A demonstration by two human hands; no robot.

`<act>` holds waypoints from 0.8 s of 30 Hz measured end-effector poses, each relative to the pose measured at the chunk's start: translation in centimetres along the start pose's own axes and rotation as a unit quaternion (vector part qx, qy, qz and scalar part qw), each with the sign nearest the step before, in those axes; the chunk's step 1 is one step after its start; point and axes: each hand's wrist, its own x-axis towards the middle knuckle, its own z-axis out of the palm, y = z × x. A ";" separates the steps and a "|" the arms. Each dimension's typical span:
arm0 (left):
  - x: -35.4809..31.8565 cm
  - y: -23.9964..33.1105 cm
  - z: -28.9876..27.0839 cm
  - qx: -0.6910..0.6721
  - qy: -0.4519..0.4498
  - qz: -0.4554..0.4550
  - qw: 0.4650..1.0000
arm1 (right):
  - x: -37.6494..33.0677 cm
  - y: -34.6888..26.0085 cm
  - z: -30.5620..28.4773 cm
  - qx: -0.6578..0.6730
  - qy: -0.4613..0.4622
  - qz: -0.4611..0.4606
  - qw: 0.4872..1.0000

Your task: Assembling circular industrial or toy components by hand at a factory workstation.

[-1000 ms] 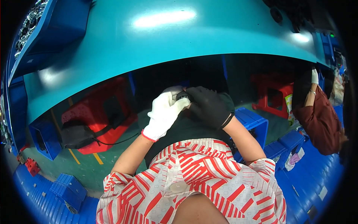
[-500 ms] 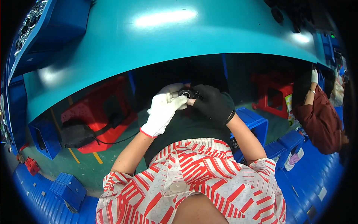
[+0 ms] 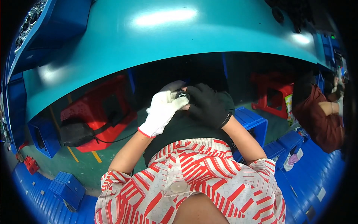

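Both hands have edged lower beneath the teal table's near edge (image 3: 112, 71): white-gloved left hand (image 3: 161, 112) and black-gloved right hand (image 3: 207, 106) pinch a small round black part (image 3: 182, 95) together.

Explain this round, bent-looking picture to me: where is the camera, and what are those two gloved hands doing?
The camera sits on a person's head and looks down, and its wide lens bends straight edges. The red-and-white striped shirt at the bottom is that person's own. Their left hand wears a white glove, their right hand a black one. Together they hold a small round dark part just below the edge of a big teal table. Under it stand a red stool and blue crates. At the right sits another person.
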 end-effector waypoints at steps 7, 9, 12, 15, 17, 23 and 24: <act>0.4 -0.1 -0.4 0.068 -0.004 -0.028 0.997 | -0.4 0.9 1.0 0.052 0.046 -0.050 0.996; 0.3 0.8 -0.2 0.114 -0.003 -0.033 0.993 | -0.5 0.9 1.1 0.065 0.040 -0.040 0.996; 0.7 0.9 -0.8 0.193 -0.012 -0.027 0.981 | -0.3 1.3 0.9 0.098 0.004 -0.032 0.995; 0.5 1.8 -0.6 0.290 -0.049 -0.054 0.954 | -0.3 1.3 0.7 0.151 -0.064 -0.051 0.985; 0.6 1.9 -0.5 0.354 -0.069 -0.082 0.929 | 0.0 1.4 0.8 0.134 -0.022 -0.047 0.990; -0.5 -0.1 0.4 0.007 0.023 0.023 0.999 | 0.2 0.0 0.5 0.076 -0.005 -0.017 0.997; -0.4 -0.2 -0.1 0.058 0.007 0.006 0.998 | 0.3 0.2 0.7 0.077 -0.006 -0.017 0.997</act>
